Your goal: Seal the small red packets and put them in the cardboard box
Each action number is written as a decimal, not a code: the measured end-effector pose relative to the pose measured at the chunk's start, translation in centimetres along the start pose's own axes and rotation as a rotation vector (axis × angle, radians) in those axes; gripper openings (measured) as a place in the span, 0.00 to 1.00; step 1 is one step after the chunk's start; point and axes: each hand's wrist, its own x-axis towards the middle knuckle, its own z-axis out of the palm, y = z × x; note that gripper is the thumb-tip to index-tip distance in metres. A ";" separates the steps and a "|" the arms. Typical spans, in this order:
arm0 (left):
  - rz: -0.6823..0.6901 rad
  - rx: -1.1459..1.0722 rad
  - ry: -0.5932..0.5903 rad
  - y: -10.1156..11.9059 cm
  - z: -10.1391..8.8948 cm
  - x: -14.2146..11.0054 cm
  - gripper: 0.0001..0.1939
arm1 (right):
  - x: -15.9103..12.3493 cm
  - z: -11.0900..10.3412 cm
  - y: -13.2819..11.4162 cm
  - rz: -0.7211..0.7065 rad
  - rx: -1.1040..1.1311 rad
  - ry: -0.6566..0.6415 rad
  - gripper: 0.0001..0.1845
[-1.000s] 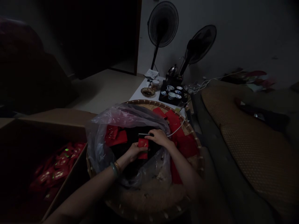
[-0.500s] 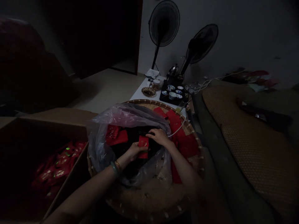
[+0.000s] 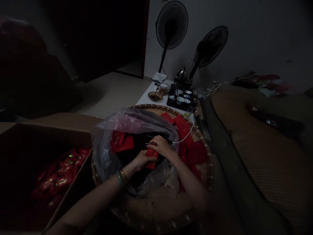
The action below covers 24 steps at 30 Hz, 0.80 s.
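Observation:
My left hand [image 3: 143, 159], with a green bangle and a gold-coloured one at its wrist, grips a small red packet [image 3: 152, 153] by its side. My right hand [image 3: 160, 145] is curled over the packet's top edge, fingers touching it. Under the right palm is a dark corded tool [image 3: 170, 141] with thin prongs sticking out to the left; most of it is hidden. Both hands are over the opening of a clear plastic bag [image 3: 105, 156] with dark contents. More red packets [image 3: 123, 143] rest at the bag's left side.
The bag lies in a round woven tray [image 3: 151, 209], with flat red packets [image 3: 182, 127] along its right. A cardboard box [image 3: 61, 129] of filled red packets is at left. Behind stand a tea tray [image 3: 171, 101] with cups and two fans [image 3: 171, 24]. A white cord [image 3: 187, 134] crosses the rim.
My right hand has moved slightly left and down onto the packet's top. The tool's dark end, earlier lying across the packet's top, now shows as separate thin prongs. The left hand barely moved.

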 end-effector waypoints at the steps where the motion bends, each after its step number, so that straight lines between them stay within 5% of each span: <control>1: 0.000 0.006 -0.012 0.0 0.1 -0.1 0.20 | 0.0 0.2 -0.2 -0.010 0.016 -0.012 0.14; 7: -0.018 0.017 -0.068 0.4 0.1 -0.8 0.19 | 0.0 0.6 -0.4 0.014 0.139 0.023 0.17; 19: -0.018 0.013 -0.120 0.3 -0.4 -0.5 0.22 | -2.3 -2.7 1.1 0.187 0.347 0.054 0.14; 24: -0.092 0.167 -0.164 -0.7 -1.1 -0.1 0.25 | -0.4 -5.0 -2.7 0.399 0.623 0.110 0.16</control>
